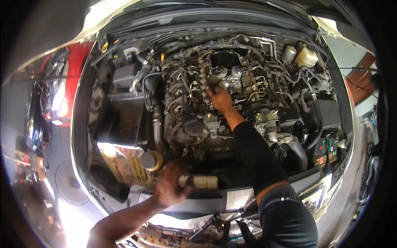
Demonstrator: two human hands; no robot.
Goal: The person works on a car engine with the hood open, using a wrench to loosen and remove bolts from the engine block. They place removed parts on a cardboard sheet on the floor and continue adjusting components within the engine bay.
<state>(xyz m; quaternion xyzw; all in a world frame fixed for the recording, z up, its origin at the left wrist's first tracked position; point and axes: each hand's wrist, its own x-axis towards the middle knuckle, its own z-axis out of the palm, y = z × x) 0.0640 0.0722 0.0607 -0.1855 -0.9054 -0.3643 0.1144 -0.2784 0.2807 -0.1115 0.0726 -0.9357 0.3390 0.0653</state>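
An uncovered engine [215,111] fills the middle of the view, with pipes, hoses and wiring over its top. My right hand [220,99] reaches into its centre, fingers bent and closed beside a metal rail [202,74]. Something small and dark shows at those fingertips, too small to name. Lower down, my left hand [170,186] hovers, slightly blurred, over the front edge of the engine bay. Its thumb stands apart from the fingers and overlaps a cream cylindrical part [202,182]; whether they touch, I cannot tell. A round cap on a yellowish neck [152,160] is close to its left.
At the right front is a battery [326,149], with a thick grey hose [297,153] beside it. A cream fluid reservoir [307,56] sits back right. Tools [215,223] lie along the front edge. A red car [76,78] stands to the left.
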